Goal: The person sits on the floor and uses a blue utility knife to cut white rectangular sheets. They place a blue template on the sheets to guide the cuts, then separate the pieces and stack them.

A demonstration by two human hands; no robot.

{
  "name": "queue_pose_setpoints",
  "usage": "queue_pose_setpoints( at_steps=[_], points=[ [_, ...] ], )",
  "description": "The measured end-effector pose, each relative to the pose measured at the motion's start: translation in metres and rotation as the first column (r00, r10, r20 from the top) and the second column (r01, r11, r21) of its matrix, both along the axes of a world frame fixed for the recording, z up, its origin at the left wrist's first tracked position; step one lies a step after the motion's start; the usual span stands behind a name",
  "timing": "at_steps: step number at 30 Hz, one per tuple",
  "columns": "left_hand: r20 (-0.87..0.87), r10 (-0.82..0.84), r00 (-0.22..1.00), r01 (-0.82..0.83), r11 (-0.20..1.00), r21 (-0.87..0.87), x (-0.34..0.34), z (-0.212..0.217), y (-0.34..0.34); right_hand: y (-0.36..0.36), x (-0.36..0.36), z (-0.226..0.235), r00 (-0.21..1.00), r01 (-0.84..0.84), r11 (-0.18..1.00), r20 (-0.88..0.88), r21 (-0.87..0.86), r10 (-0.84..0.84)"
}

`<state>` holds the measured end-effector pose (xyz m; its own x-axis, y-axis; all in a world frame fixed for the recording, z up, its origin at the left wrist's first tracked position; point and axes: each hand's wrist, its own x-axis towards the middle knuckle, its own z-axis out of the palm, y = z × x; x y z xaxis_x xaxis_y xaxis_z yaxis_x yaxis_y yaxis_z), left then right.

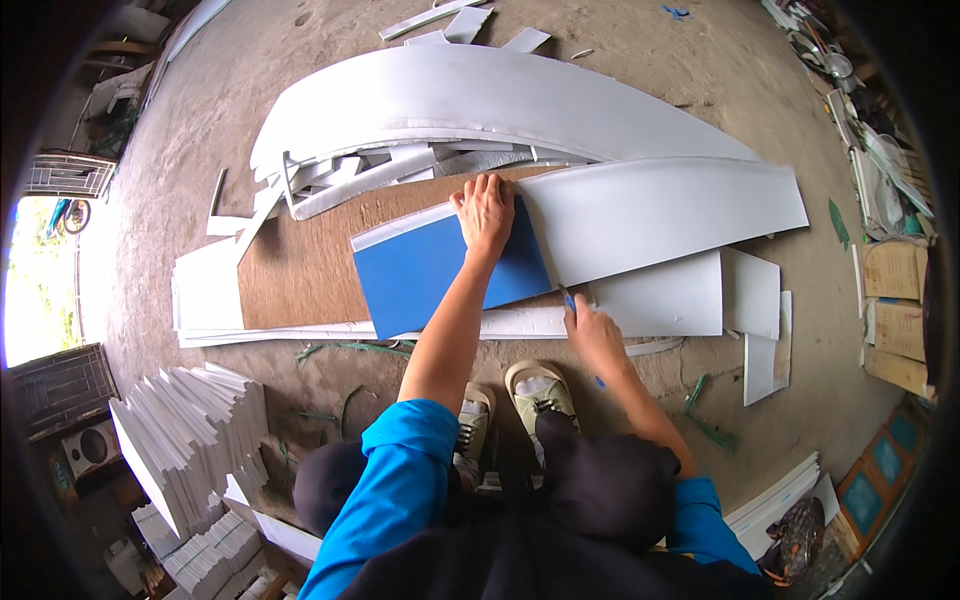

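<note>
A blue rectangular board (420, 285) lies over a long white foam-like sheet (660, 215) and a brown wooden board (310, 270). My left hand (485, 215) presses down at the blue board's far edge, its fingers bent together over that edge. Low at the board's right-hand corner, my right hand (594, 335) is closed around a blue-handled cutter knife (569, 300). The knife's tip meets the white sheet beside the blue board's edge; how deep it goes, I cannot tell.
A large curved white sheet (480, 95) and white offcuts (465, 22) lie beyond. Stacked white panels (195, 430) stand at the near left. Green straps (708, 420) litter the floor by my shoes (540, 390). Cardboard boxes (893, 270) line the right side.
</note>
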<state>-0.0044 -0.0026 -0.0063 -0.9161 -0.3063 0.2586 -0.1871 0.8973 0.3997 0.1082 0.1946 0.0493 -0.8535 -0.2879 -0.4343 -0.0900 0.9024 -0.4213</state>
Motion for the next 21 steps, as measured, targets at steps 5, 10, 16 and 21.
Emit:
queue_pose_setpoints(
  at_steps=[5,10,16,21],
  points=[
    [-0.062,-0.009,0.998,0.014,0.996,0.084,0.001,0.007,0.002,-0.037,-0.072,0.008,0.983,-0.026,0.996,-0.182,-0.083,0.011],
    [-0.092,-0.012,0.996,0.022,0.994,0.108,0.0,0.002,-0.001,-0.074,-0.12,0.003,0.972,-0.061,0.996,-0.229,-0.062,0.045],
    [-0.153,-0.026,0.988,0.045,0.992,0.12,0.001,0.002,0.0,-0.087,-0.13,-0.008,0.96,-0.115,0.992,-0.261,-0.054,0.097],
    [-0.156,-0.021,0.987,0.042,0.99,0.132,0.001,0.002,-0.002,-0.092,-0.13,-0.007,0.979,-0.099,0.995,-0.179,-0.008,0.096]
  ],
)
